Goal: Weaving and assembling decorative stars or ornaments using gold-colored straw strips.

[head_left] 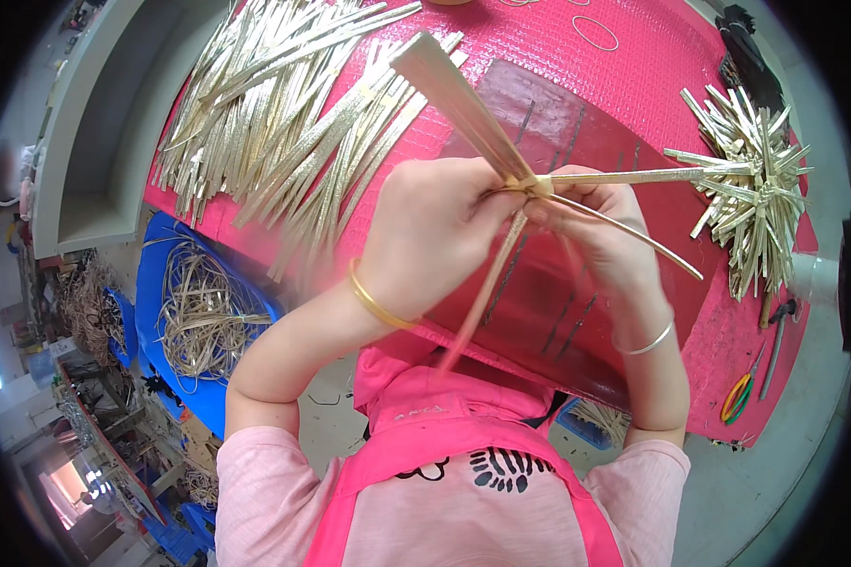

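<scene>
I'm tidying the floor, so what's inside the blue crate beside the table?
The blue crate holds a loose tangle of pale straw-coloured strips. Its bottom is covered by them, and the table edge hides its far side.

We record pale gold glittery strips (pixel 284 123) on a bright pink table cover (pixel 633 76) with a dark red panel (pixel 558 283). We also note a blue crate (pixel 161 312), a gold bangle (pixel 376 304), a silver bangle (pixel 648 345) and a pink apron (pixel 444 444).
</scene>
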`<state>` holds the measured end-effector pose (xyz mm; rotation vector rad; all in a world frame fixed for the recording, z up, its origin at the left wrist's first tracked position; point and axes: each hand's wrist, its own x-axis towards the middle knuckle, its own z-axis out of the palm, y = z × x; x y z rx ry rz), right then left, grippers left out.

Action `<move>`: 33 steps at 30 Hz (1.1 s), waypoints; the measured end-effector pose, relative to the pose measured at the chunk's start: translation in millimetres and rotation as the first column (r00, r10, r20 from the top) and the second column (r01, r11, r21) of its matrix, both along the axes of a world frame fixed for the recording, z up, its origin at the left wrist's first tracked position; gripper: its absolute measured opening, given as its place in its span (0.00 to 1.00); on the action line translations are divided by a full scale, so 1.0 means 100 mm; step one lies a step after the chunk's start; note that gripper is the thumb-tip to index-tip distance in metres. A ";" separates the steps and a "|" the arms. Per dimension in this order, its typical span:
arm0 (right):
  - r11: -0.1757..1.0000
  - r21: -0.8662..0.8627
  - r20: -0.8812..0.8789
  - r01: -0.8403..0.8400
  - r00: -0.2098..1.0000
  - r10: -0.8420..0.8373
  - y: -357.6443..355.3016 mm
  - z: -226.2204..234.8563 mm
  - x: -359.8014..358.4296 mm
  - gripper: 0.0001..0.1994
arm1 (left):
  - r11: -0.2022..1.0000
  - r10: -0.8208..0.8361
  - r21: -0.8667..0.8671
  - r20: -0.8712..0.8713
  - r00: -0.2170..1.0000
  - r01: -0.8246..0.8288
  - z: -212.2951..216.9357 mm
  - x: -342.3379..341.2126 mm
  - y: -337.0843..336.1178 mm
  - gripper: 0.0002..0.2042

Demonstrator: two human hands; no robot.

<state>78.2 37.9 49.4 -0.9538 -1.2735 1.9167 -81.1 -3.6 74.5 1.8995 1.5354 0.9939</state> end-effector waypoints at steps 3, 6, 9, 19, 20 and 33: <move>0.926 0.355 0.079 0.130 0.983 -0.168 -0.06 -0.03 -0.08 0.11 | 0.932 0.043 -0.354 0.313 0.949 0.075 0.06 -0.06 0.00 0.08; 0.950 0.285 -0.008 0.128 0.991 -0.131 -0.14 -0.12 -0.04 0.09 | 0.880 0.021 -0.439 0.418 0.908 0.181 0.05 -0.12 0.03 0.09; 0.923 0.361 0.078 0.132 0.982 -0.171 -0.17 -0.05 -0.05 0.06 | 0.846 0.007 -0.461 0.514 0.858 0.269 0.04 -0.17 0.04 0.08; 0.921 -0.359 -0.509 -0.151 0.859 -0.057 -0.24 -0.09 -0.07 0.08 | 0.959 -0.241 0.200 0.194 0.951 0.202 -0.07 -0.24 0.11 0.06; 0.943 -0.327 -0.488 -0.064 0.866 -0.111 -0.25 -0.10 -0.10 0.07 | 0.976 -0.179 0.157 0.193 0.965 0.149 -0.07 -0.21 0.08 0.06; 0.813 0.519 0.099 0.262 0.927 -0.362 -0.27 -0.10 -0.21 0.05 | 0.999 -0.024 0.030 -0.051 0.998 0.026 0.09 -0.10 -0.06 0.07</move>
